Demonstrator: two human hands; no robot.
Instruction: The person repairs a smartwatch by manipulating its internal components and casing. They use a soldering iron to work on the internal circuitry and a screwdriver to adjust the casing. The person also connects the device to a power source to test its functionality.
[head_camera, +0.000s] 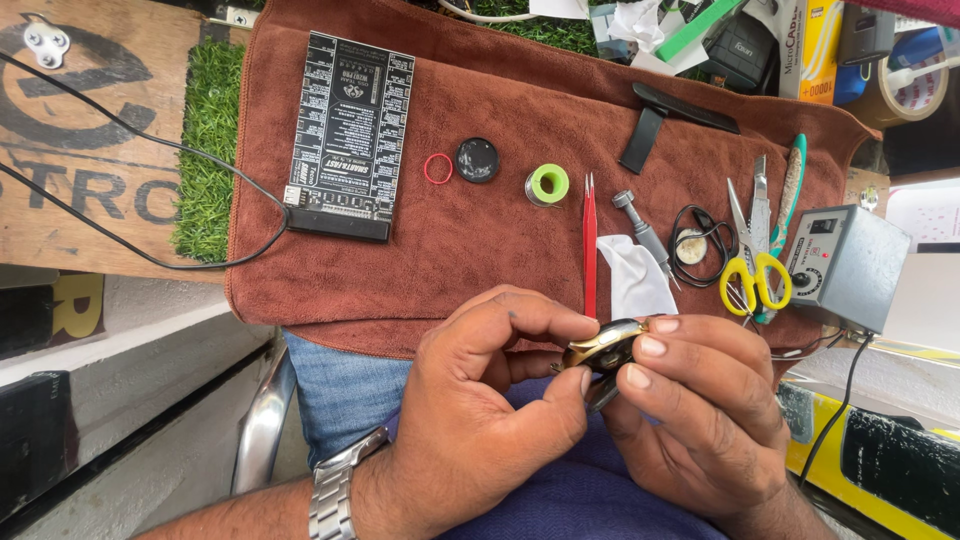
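Your left hand and right hand meet just below the near edge of the brown cloth, over your lap. Both hands are closed on a small gold-coloured watch case: your left thumb and forefinger pinch its left side, your right fingertips press its right side and top. Your fingers hide most of the case.

On the cloth, directly beyond the case, lie red tweezers, a white cloth scrap and a grey screwdriver. Toward the cloth's right edge lie yellow-handled scissors; a grey control box stands just off that edge. At the cloth's far left lies a black circuit board. Near its centre lie a red ring, a black disc and a green-cored spool.
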